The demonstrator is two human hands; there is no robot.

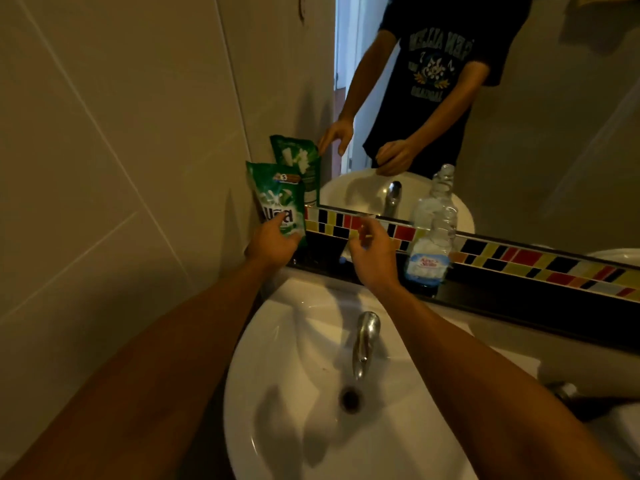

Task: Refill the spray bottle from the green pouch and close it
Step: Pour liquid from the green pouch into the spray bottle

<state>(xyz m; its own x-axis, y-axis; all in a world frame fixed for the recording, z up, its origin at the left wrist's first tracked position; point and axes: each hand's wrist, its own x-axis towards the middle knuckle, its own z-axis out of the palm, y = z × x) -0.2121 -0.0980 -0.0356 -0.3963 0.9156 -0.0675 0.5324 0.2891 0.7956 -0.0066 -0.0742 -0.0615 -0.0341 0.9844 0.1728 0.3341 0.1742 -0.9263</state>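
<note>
Mirror (519,116): fills the upper right of the frame; reflects the person's arms and dark shirt.
Sink (284,393): white basin, lower centre, with a metal tap (363,341) above the drain.
Tiled ledge (519,261): multicoloured strip under the mirror, running from centre to right.
Green pouch (277,199): upright at centre left, against the wall corner at the ledge's left end.
Spray bottle (431,251): clear, neck uncapped, standing on the ledge right of centre, well apart from the pouch.
Left hand (273,240): fingers closing on the pouch's lower edge, touching it.
Right hand (372,251): fingers loosely curled, blurred, holding nothing visible, between pouch and bottle.
</note>
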